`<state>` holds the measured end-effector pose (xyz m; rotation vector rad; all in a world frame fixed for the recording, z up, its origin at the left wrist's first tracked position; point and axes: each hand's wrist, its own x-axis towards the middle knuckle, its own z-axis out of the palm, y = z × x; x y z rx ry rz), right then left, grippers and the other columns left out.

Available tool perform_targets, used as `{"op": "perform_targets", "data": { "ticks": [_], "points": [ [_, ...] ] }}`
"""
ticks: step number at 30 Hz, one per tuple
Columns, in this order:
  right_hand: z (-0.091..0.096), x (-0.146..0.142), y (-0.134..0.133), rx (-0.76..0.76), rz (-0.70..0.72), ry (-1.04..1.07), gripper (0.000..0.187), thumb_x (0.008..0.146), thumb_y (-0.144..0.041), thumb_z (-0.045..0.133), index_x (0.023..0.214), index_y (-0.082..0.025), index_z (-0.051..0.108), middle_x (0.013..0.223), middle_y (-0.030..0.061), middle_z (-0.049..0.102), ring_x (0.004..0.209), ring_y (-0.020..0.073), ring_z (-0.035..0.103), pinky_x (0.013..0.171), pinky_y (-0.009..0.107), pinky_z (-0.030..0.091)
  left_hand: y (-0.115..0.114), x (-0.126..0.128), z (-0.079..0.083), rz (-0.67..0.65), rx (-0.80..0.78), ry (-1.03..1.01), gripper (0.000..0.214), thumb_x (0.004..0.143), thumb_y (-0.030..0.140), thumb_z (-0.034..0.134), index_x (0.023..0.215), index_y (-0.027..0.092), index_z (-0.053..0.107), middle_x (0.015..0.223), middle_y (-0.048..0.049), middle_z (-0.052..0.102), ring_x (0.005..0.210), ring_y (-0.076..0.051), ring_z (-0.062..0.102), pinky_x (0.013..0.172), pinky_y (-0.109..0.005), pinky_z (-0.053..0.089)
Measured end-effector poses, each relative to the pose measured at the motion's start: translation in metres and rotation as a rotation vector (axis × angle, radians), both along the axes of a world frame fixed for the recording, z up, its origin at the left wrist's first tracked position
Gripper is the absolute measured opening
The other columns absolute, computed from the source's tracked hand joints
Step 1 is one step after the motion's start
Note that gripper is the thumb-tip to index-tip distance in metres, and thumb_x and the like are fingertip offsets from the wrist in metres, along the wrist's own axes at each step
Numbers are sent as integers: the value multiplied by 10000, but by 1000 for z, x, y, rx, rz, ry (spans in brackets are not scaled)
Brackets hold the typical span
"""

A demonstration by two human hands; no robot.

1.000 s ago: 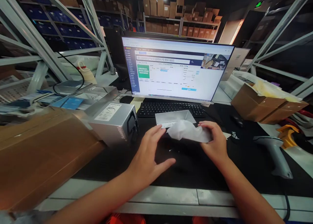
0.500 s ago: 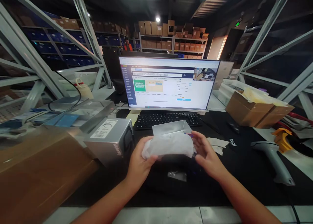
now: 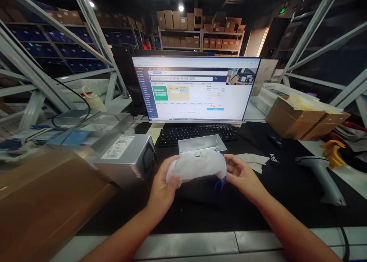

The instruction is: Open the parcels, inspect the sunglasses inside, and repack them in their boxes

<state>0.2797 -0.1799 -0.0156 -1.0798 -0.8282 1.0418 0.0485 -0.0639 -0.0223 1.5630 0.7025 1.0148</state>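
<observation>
A soft white drawstring pouch [image 3: 197, 166] hangs above the black desk mat, its contents hidden. My left hand [image 3: 165, 181] is wrapped round its left end, thumb on the near side. At the right end, my right hand [image 3: 238, 174] pinches the pouch near its blue cord [image 3: 220, 184], whose loops dangle below. Just behind the pouch is an open silver-grey box [image 3: 197, 144], partly covered by it. Left of my left hand stands a closed grey carton [image 3: 126, 155] with a white label on top.
A monitor [image 3: 197, 90] and black keyboard [image 3: 197, 134] stand behind my hands. On the right are a barcode scanner [image 3: 322, 178], a mouse [image 3: 274, 141], torn paper [image 3: 254, 160] and a brown carton [image 3: 295, 117]. A large brown box [image 3: 48, 204] fills the near left.
The blue cord now hangs in loops beneath the pouch's right end. A small clear plastic piece on the mat is no longer visible. The scene has shifted slightly upward in view.
</observation>
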Motion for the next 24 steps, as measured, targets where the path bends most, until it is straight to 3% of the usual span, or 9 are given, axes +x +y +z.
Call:
{"op": "perform_targets", "data": {
  "ticks": [5,9,17,22,24],
  "points": [
    [2,1,1,-93,91,-8,522,560,-154,916,1022,-234,685,978,17,713,904,171,681,789,262,566,-1,3,-2,61,-94,-15,578,870,585,646,1256,156,679,1163,-122,723,1048,-267,681,857,-309,558],
    [0,1,1,-143,103,-39,413,565,-140,885,928,-208,699,903,7,707,808,162,673,696,242,556,0,7,-1,84,-150,-25,621,861,613,642,1250,132,688,1148,-137,738,1062,-272,682,908,-334,545],
    [13,26,-5,-10,-94,-155,210,619,-141,826,792,-207,727,807,-6,718,739,141,674,666,218,563,8,11,-9,221,-112,-47,560,884,601,623,1169,130,725,1117,-127,743,1068,-279,678,947,-370,534],
    [18,77,-15,10,-343,-119,347,511,-174,919,812,-190,745,713,12,730,630,155,679,589,241,570,15,5,-8,315,0,-11,494,916,565,598,1113,132,730,1058,-107,748,1022,-260,681,929,-362,536],
    [20,99,-20,61,-470,-66,389,475,-186,937,810,-187,739,723,22,736,629,170,679,579,265,576,18,0,-1,268,91,46,430,958,504,556,1088,136,734,1041,-100,748,991,-247,685,898,-348,544]
  ]
}}
